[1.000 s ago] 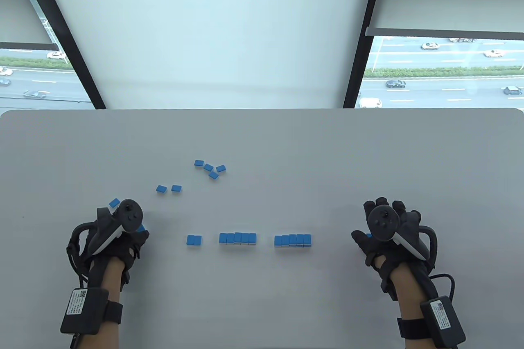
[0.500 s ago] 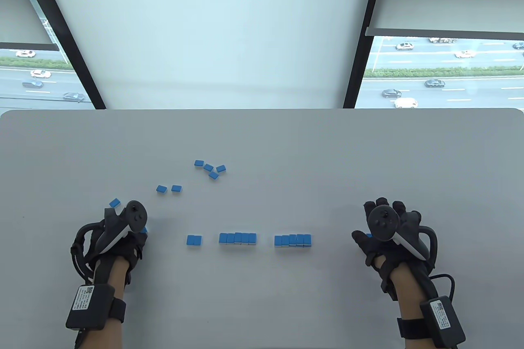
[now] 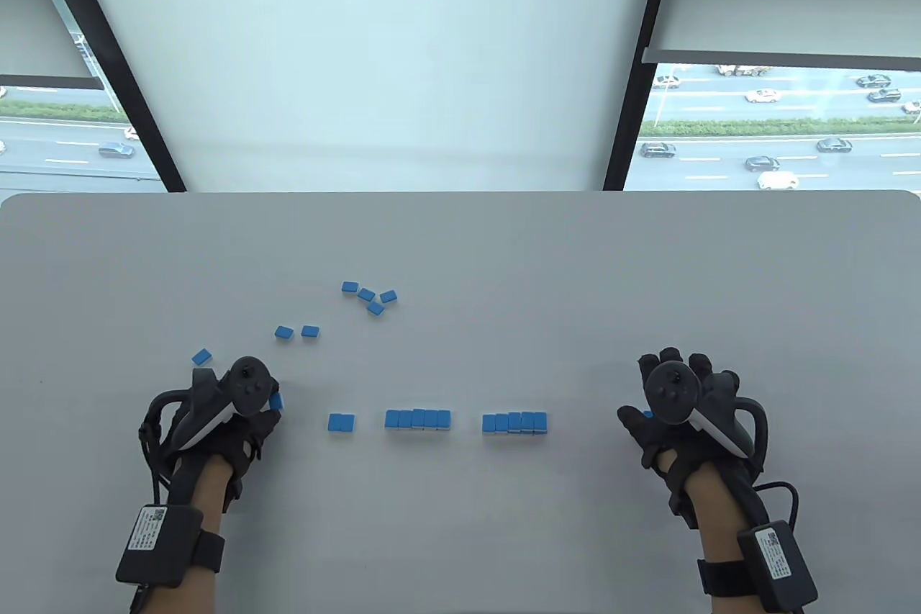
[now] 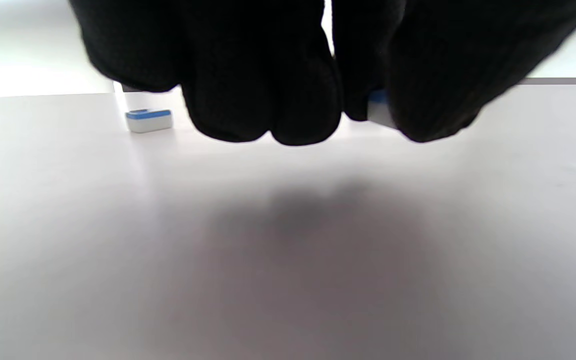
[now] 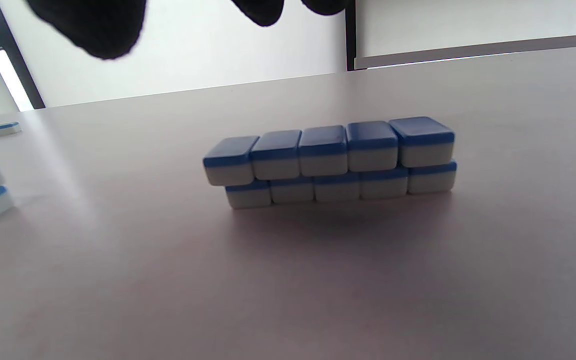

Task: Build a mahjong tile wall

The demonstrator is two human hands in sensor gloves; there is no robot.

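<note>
While gripping a tile, left hand hovers

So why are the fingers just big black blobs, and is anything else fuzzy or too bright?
In the left wrist view the left hand sits too close and backlit, so it goes dark and soft; the top left corner glares white and a fuzzy shadow lies on the table. In the right wrist view the stacked tile wall is sharp. The table view is evenly lit.

Mahjong tiles – blue backs, white bases, grey table, black gloves
</note>
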